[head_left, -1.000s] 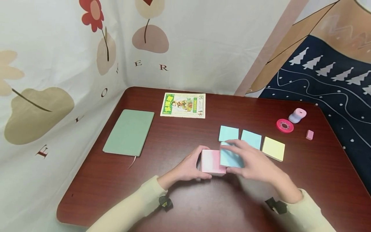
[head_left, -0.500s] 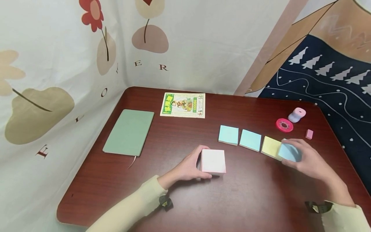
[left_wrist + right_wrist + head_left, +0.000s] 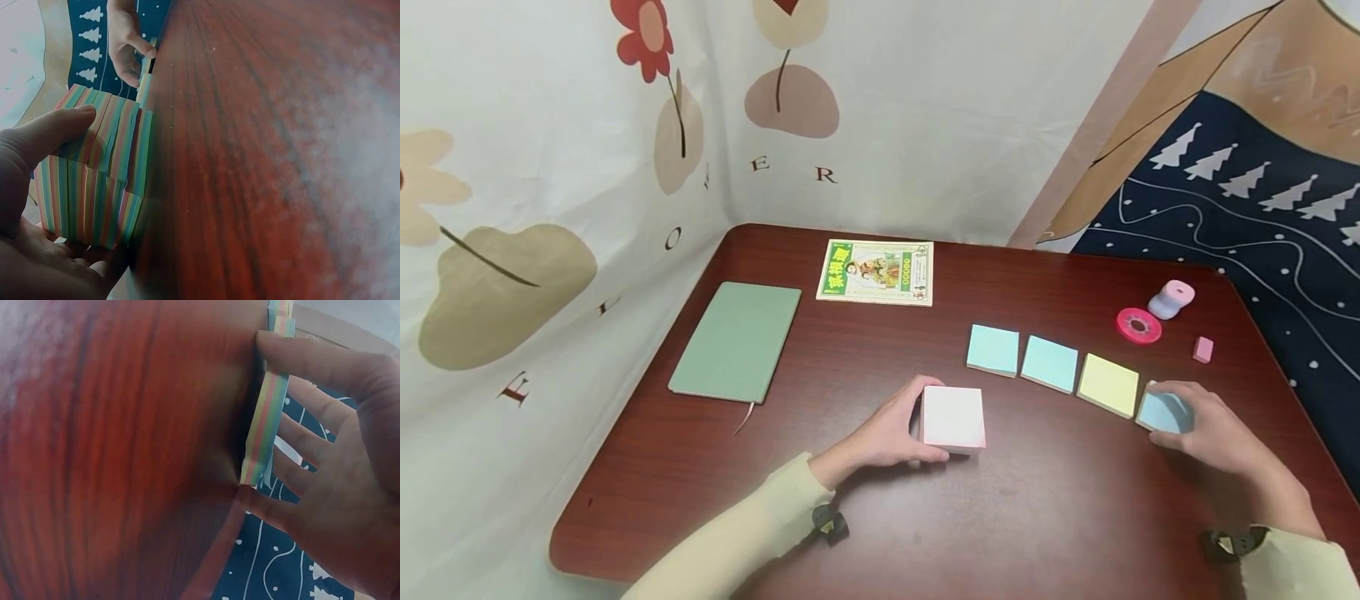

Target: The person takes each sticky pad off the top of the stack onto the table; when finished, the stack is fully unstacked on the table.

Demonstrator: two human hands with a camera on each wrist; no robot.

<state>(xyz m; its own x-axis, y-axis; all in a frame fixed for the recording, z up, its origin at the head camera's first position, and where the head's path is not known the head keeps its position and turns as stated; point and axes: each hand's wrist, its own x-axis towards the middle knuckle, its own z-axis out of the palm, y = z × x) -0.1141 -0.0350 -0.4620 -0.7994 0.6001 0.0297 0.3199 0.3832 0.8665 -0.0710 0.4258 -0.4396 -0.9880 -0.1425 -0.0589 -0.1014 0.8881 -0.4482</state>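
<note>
On the right of the bench point(image 3: 1000, 517), the right grip point(image 3: 1221, 427) pinches one blue pad point(image 3: 1163, 413) edge to edge, partly hiding it, while the left grip point(image 3: 886, 433) clasps one pale-topped stack point(image 3: 952, 417), its layers hard to count, and beyond, two light-blue pads point(image 3: 1049, 363) and one yellow pad point(image 3: 1107, 385) sit lined up.

place: study-like nook, home or office unclear | wood-grained desk point(image 3: 1000, 525) | flowered cloth point(image 3: 925, 150) behind far edge | green notebook point(image 3: 737, 342) near left edge

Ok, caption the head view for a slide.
Left hand holds a sticky-note stack while the right hand grips a blue pad beside a yellow pad.
</note>
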